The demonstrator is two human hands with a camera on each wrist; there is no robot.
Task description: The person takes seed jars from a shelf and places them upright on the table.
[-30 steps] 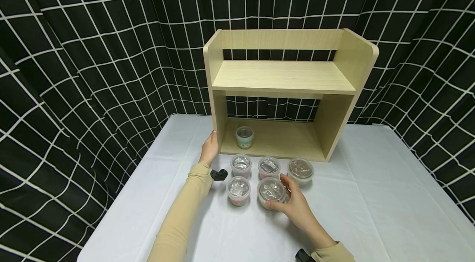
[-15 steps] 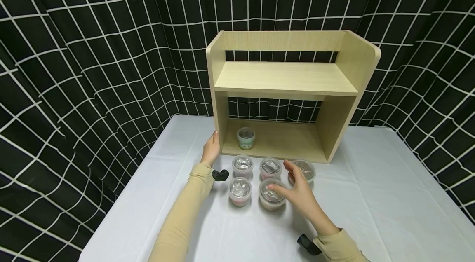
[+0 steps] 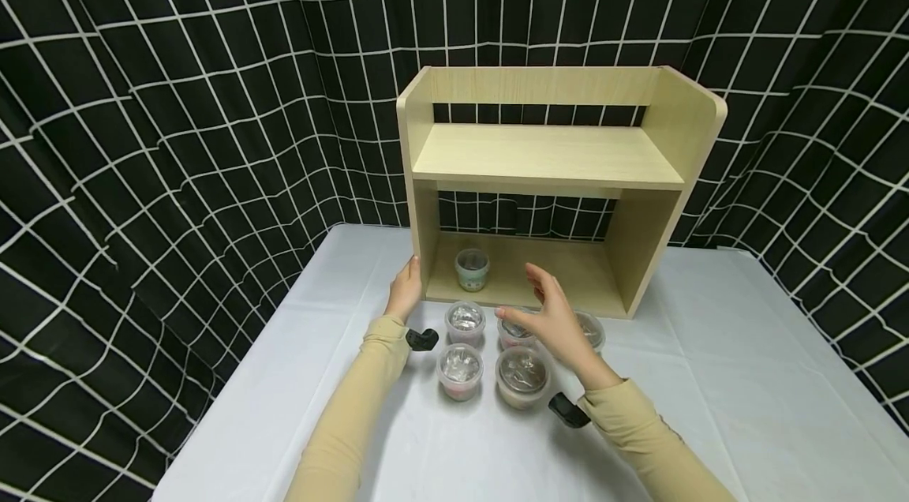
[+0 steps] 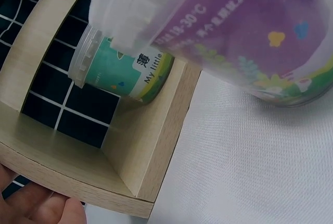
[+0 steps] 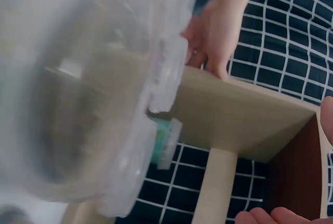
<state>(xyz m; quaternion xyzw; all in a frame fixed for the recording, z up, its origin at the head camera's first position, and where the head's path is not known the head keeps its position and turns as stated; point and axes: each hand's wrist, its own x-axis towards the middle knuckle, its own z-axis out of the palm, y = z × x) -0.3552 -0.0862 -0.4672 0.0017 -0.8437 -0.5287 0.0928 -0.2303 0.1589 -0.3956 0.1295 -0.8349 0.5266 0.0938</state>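
My left hand (image 3: 405, 290) grips the front edge of the wooden shelf's left side panel (image 4: 78, 182). My right hand (image 3: 557, 322) is above the back tubs with thumb and fingers spread apart, holding nothing. A green-labelled plastic tub (image 3: 472, 271) stands at the left of the lower shelf, in front of the right hand's reach. Several lidded tubs stand in two rows on the table: a front left tub (image 3: 460, 370), a front right tub (image 3: 522, 376), a back left tub (image 3: 465, 320), and a back middle tub (image 3: 514, 332) partly covered by the right hand.
The two-level wooden shelf (image 3: 547, 155) stands at the back of the white-covered table (image 3: 753, 391). Another lidded tub (image 3: 591, 328) is at the back right, partly behind the right hand. Black cloth with a white grid (image 3: 213, 91) surrounds the table.
My right hand has let go of the front right tub, risen off it and moved forward toward the shelf. My left hand has stayed on the side panel.
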